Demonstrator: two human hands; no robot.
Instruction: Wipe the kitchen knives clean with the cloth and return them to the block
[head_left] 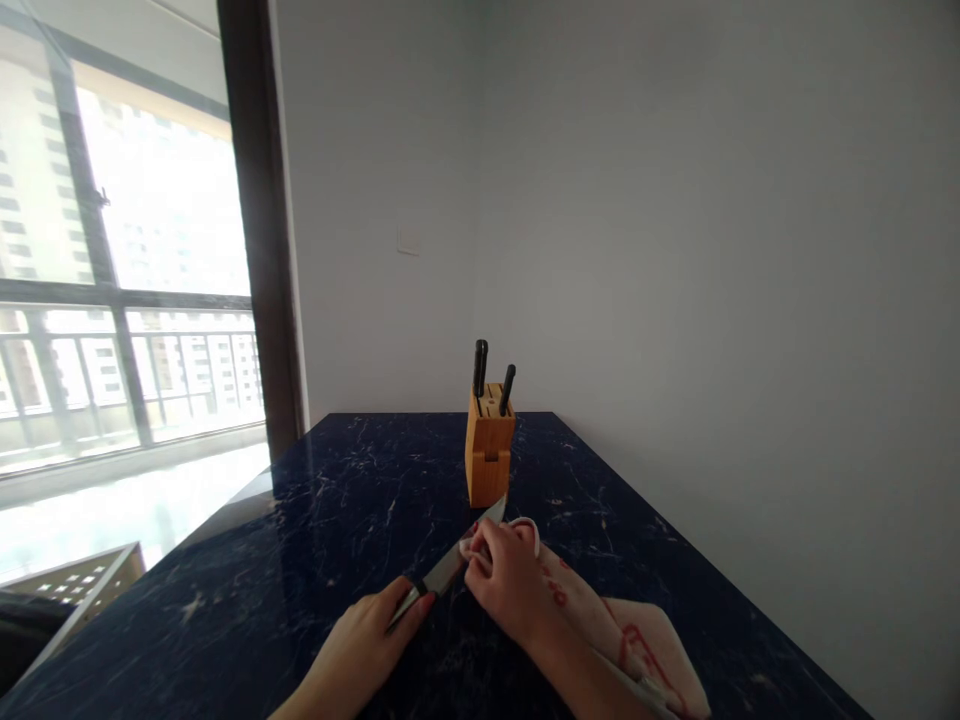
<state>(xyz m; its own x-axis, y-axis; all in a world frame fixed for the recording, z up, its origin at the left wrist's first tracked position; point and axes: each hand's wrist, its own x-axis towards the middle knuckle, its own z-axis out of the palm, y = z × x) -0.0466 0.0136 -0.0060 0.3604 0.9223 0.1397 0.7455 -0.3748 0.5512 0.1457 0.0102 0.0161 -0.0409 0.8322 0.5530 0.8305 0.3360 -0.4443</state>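
By the look of it, wiping the knife (448,570) with the cloth (660,640), low in the middle of the frame, over the table (337,520). Left hand (373,627) wrapped around the handle, thumb close to the blade's heel; right hand (506,582) pinching a fold of cloth at the blade, nearer the tip, exact contact under the fingers hidden.

Grip the handle firmly and hold the blade steady, leaving all travel to the right hand. Best to stroke along the flat, from heel toward tip, with the edge turned away from the palm. Gather a thicker fold for the pinch, with plenty of cloth trailing beside the forearm toward the lower right of the frame. Press lightly, ease off near the point, and never let fingertips slip past the cloth onto bare steel. Mind the block (489,462) at centre frame, just beyond the tip: angle the blade aside to avoid knocking.
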